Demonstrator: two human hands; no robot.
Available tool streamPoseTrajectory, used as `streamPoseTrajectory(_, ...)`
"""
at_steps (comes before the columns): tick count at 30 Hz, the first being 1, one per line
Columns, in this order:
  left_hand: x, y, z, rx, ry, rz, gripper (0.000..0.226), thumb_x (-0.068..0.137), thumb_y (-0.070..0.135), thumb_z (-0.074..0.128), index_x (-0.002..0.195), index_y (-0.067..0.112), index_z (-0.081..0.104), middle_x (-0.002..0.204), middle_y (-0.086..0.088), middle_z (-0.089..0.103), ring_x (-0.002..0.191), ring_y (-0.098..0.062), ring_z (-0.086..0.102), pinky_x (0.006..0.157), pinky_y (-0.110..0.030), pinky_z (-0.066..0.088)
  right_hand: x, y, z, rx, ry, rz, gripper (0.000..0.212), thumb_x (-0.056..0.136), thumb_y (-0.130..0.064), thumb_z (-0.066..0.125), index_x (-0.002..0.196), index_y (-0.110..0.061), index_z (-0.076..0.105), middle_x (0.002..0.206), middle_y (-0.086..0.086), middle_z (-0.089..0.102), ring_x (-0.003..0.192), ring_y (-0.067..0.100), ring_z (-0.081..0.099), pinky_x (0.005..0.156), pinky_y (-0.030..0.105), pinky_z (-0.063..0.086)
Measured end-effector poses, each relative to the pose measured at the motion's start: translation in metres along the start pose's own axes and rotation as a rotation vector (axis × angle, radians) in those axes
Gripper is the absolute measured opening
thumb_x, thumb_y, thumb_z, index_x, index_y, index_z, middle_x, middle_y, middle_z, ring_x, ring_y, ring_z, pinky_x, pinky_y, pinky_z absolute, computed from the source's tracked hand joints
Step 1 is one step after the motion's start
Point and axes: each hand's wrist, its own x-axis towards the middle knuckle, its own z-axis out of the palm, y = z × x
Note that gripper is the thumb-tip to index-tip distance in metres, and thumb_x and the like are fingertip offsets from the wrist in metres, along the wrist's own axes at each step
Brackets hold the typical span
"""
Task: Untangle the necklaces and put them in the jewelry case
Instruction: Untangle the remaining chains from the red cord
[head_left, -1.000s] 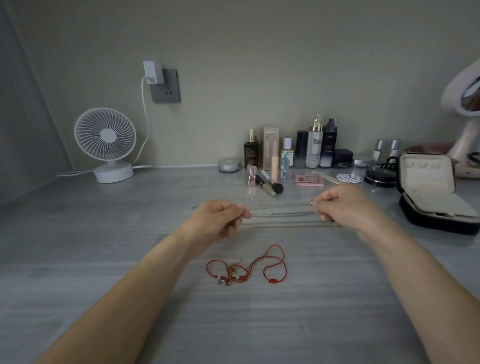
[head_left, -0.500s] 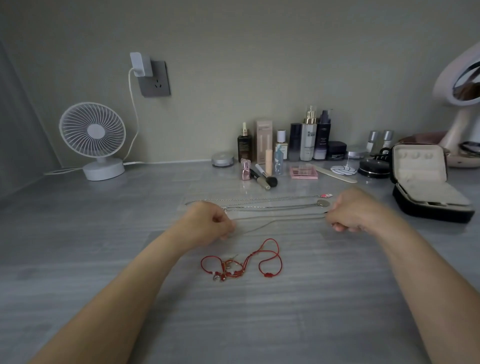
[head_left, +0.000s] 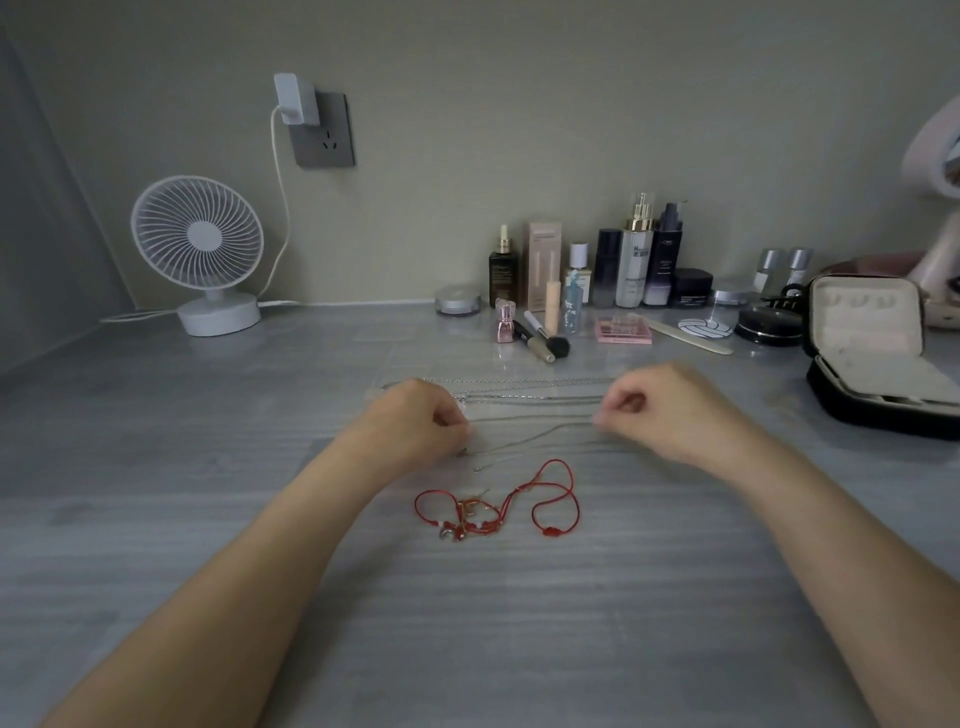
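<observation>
Now: one fine chain held between two hands, case far to the right

On the left, the left hand (head_left: 415, 421) hovers low over the grey desk (head_left: 208, 467), its fingers (head_left: 453, 419) curled inward and apparently pinching one end of a thin silver chain (head_left: 540, 435). The exact contact is too small to make out. The chain runs left to right, sagging slightly, with its long axis across the body. Its other end is pinched between the thumb and fingertip of the right hand (head_left: 670, 410), whose other fingers are curled in.

Just beyond the hands, two straightened chains (head_left: 519, 399) lie parallel on the desk. Nearer the body sits a tangle of red cord necklaces (head_left: 493, 512), touched by neither hand.

Far right, well apart from both hands, the jewelry case (head_left: 878, 418) stands open. The right hand is the nearer one, so carrying the chain there likely means moving rightward and slightly away.
</observation>
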Motion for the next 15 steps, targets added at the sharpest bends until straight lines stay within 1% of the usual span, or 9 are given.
streamPoseTrajectory(2, -0.001, 0.002, -0.002, 0.043, 0.018, -0.007, 0.009, 0.083, 0.026, 0.063, 0.077, 0.021, 0.066, 0.069, 0.012, 0.058, 0.065, -0.008, 0.053, 0.064, -0.026, 0.045, -0.011, -0.022, 0.009, 0.087, -0.147, -0.164, 0.007, 0.077, -0.029, 0.071, 0.077, -0.023, 0.07, 0.073, -0.012, 0.066, 0.067, -0.001, 0.056, 0.067, 0.017, 0.045)
streamPoseTrajectory(4, -0.002, 0.002, -0.005, 0.061, 0.045, 0.0, 0.009, 0.084, 0.028, 0.062, 0.076, 0.022, 0.064, 0.067, 0.013, 0.055, 0.06, -0.004, 0.049, 0.063, -0.024, 0.041, -0.017, -0.038, 0.019, 0.117, -0.224, -0.278, 0.006, 0.077, -0.029, 0.071, 0.08, -0.024, 0.072, 0.072, -0.016, 0.063, 0.066, -0.004, 0.055, 0.065, 0.01, 0.042)
streamPoseTrajectory(6, -0.003, 0.003, -0.006, 0.051, 0.064, 0.003, 0.009, 0.083, 0.029, 0.063, 0.079, 0.021, 0.065, 0.067, 0.014, 0.052, 0.06, -0.006, 0.048, 0.064, -0.024, 0.041, -0.022, -0.048, 0.029, 0.13, -0.258, -0.359, 0.009, 0.077, -0.031, 0.071, 0.084, -0.024, 0.073, 0.077, -0.015, 0.061, 0.073, -0.002, 0.055, 0.07, 0.014, 0.043)
streamPoseTrajectory(9, -0.003, 0.004, -0.006, 0.042, 0.057, 0.002, 0.01, 0.083, 0.031, 0.063, 0.083, 0.022, 0.066, 0.069, 0.014, 0.053, 0.072, -0.011, 0.052, 0.068, -0.024, 0.042, -0.024, -0.057, 0.042, 0.101, -0.264, -0.451, 0.014, 0.08, -0.034, 0.067, 0.089, -0.026, 0.073, 0.083, -0.013, 0.056, 0.081, 0.005, 0.055, 0.079, 0.026, 0.045)
streamPoseTrajectory(10, -0.003, 0.005, -0.006, 0.028, 0.051, 0.006, 0.01, 0.083, 0.031, 0.063, 0.084, 0.021, 0.067, 0.07, 0.013, 0.054, 0.074, -0.012, 0.053, 0.07, -0.024, 0.042, -0.024, -0.059, 0.046, 0.087, -0.255, -0.473, 0.014, 0.081, -0.035, 0.066, 0.091, -0.027, 0.072, 0.082, -0.015, 0.054, 0.082, 0.004, 0.054, 0.08, 0.027, 0.045)
streamPoseTrajectory(12, -0.003, 0.007, -0.006, -0.003, 0.038, 0.009, 0.012, 0.084, 0.03, 0.062, 0.084, 0.019, 0.068, 0.075, 0.007, 0.062, 0.072, -0.012, 0.053, 0.07, -0.024, 0.043, -0.025, -0.062, 0.05, 0.095, -0.268, -0.509, 0.017, 0.081, -0.035, 0.067, 0.096, -0.029, 0.071, 0.084, -0.017, 0.052, 0.08, 0.0, 0.051, 0.079, 0.023, 0.044)
streamPoseTrajectory(15, -0.002, 0.006, -0.006, -0.021, 0.036, 0.005, 0.013, 0.084, 0.03, 0.061, 0.081, 0.019, 0.068, 0.083, 0.0, 0.068, 0.066, -0.012, 0.054, 0.067, -0.025, 0.043, -0.026, -0.064, 0.056, 0.054, -0.301, -0.6, 0.021, 0.08, -0.036, 0.067, 0.101, -0.031, 0.071, 0.092, -0.014, 0.058, 0.08, -0.003, 0.049, 0.077, 0.02, 0.043)
